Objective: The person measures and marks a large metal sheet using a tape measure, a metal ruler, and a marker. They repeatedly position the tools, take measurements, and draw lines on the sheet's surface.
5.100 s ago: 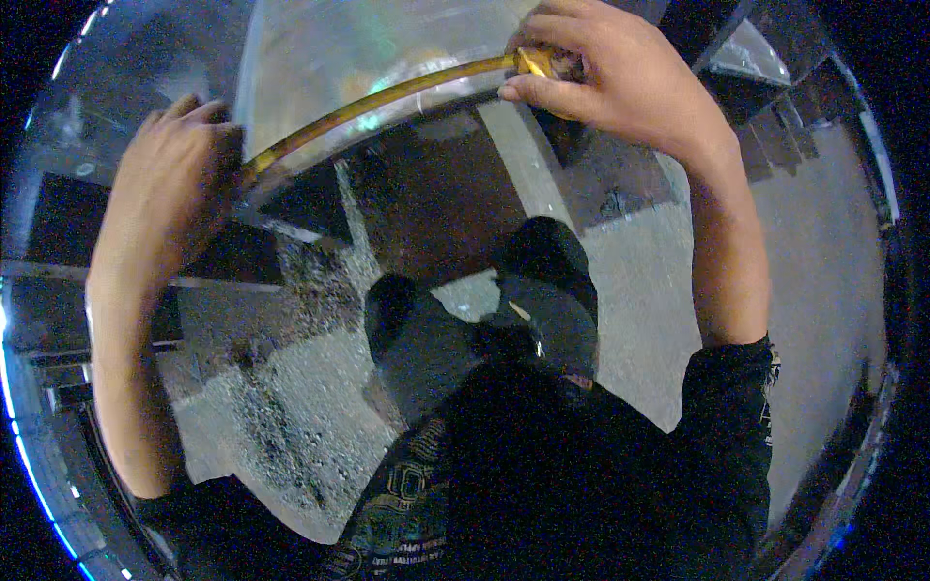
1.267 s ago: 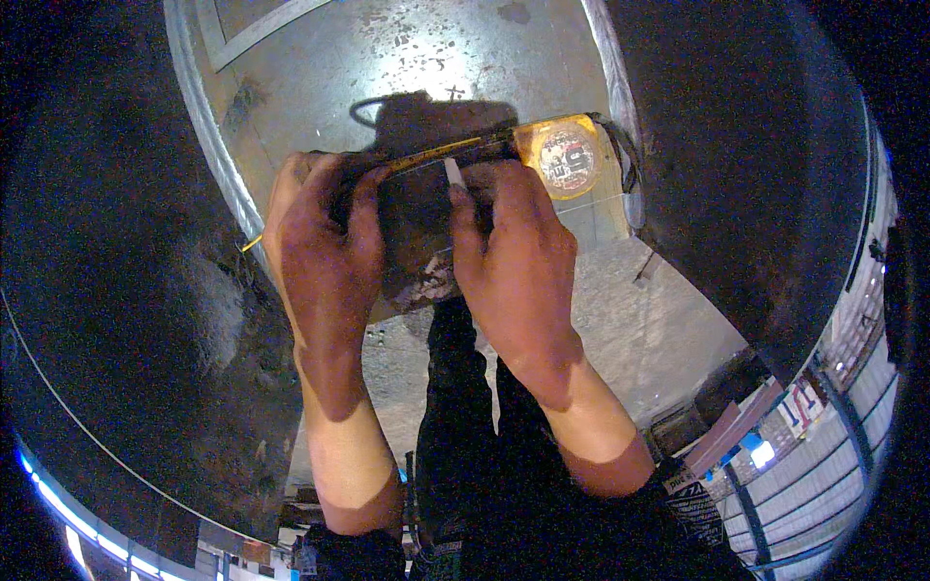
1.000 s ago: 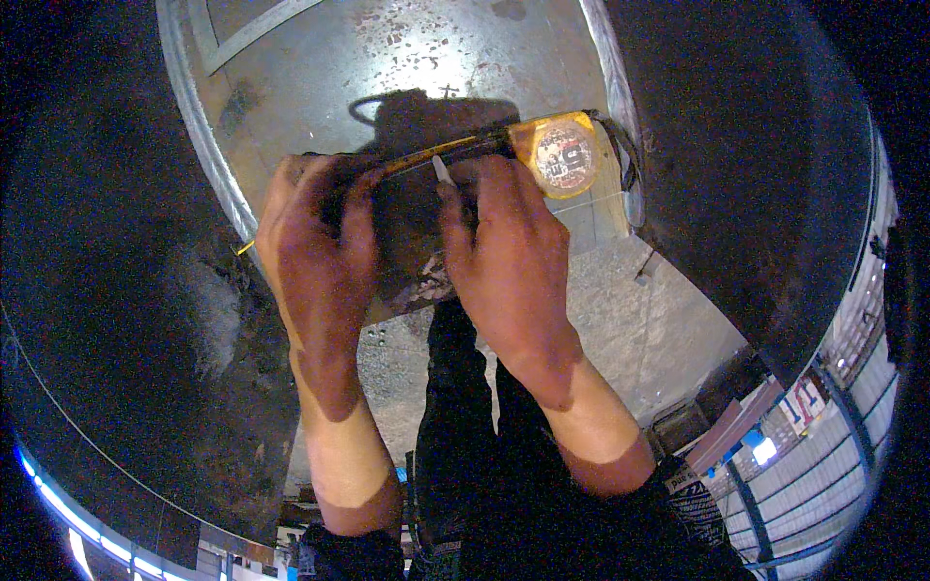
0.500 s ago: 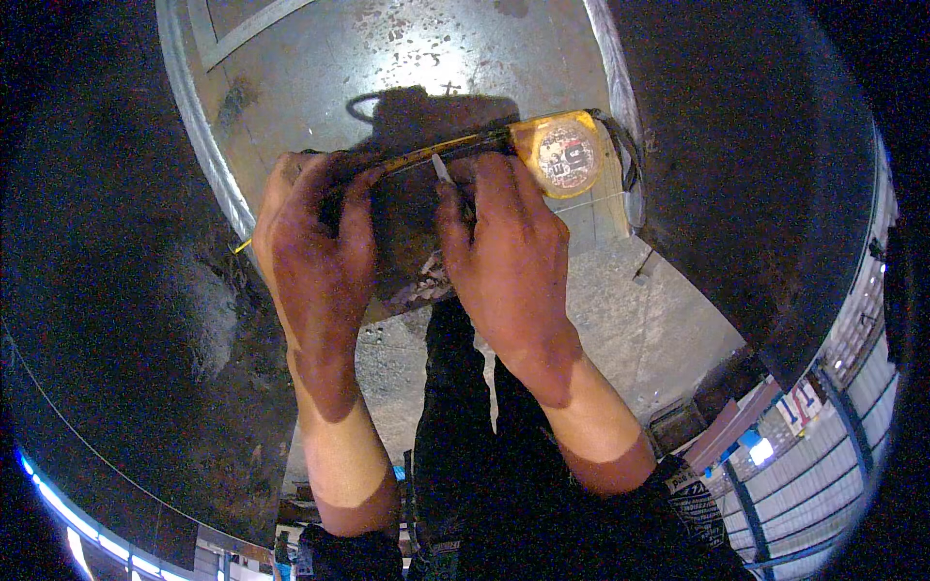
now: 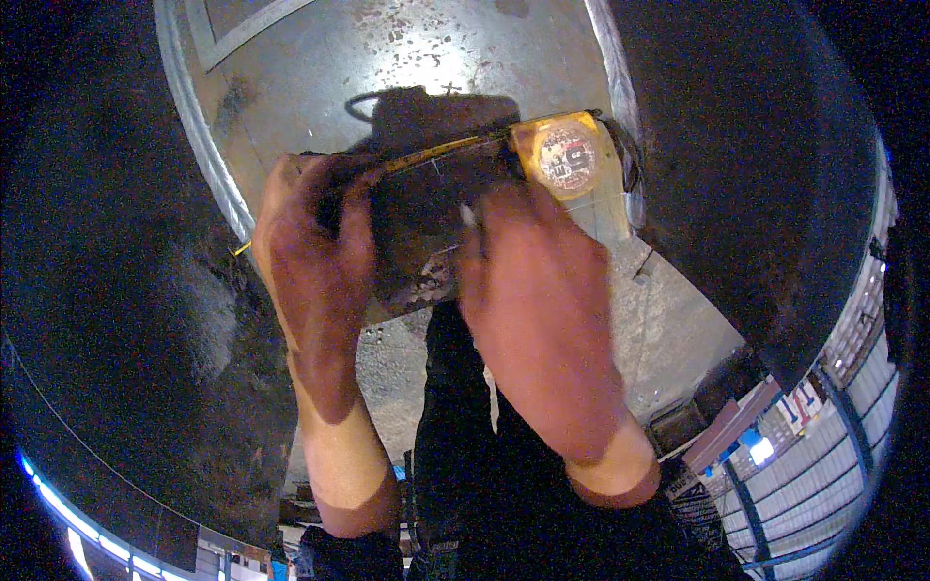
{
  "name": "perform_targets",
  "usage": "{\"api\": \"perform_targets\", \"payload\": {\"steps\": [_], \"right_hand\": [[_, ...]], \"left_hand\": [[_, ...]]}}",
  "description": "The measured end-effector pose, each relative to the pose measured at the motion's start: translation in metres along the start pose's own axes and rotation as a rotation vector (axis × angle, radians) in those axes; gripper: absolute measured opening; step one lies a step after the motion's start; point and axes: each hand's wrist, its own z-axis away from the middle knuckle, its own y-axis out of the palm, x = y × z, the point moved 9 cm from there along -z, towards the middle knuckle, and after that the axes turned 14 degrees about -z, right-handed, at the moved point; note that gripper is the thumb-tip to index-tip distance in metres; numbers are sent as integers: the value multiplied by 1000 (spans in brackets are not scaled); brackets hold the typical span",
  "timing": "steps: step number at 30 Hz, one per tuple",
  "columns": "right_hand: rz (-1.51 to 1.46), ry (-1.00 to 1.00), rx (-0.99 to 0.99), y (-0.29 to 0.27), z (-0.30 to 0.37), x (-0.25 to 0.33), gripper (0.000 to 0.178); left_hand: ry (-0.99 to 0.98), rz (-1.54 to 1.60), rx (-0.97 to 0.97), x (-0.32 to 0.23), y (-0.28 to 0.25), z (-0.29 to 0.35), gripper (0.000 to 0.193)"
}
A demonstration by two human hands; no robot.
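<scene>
A yellow tape measure (image 5: 565, 157) with a black strap lies at the right edge of the metal sheet (image 5: 542, 58). Its drawn-out blade (image 5: 441, 155) runs left under my left hand (image 5: 315, 242), and its yellow tip shows past the sheet's left edge. The left fingers are bent over the blade, pressing it down; their tips are in shadow. Nearer to me than the blade, my right hand (image 5: 538, 300) is blurred by motion, with a thin stick of chalk (image 5: 468, 215) pinched in its fingers. A small white mark (image 5: 436, 167) shows just below the blade.
Pale raised rims bound the sheet left and right, and a grey frame piece (image 5: 257, 34) lies at the far left. Dark plates (image 5: 126, 290) spread on both sides. Concrete floor (image 5: 668, 320) shows below the near edge, by my legs (image 5: 450, 387).
My right hand has pulled back from the blade toward me and slightly right, with the chalk. A small white mark is now visible where its tip was. The left hand stays put.
</scene>
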Motion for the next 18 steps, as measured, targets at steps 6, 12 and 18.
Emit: {"api": "perform_targets", "payload": {"steps": [6,12,18], "right_hand": [[90,124,89,-29,30,-16,19],[-21,-10,-1,-48,19,-30,23],[114,-296,-122,-49,-16,-25,50]], "left_hand": [[-31,7,8,-4,1,-1,13],[-70,58,22,-1,0,-2,12],[-32,47,6,-4,-1,-2,11]]}}
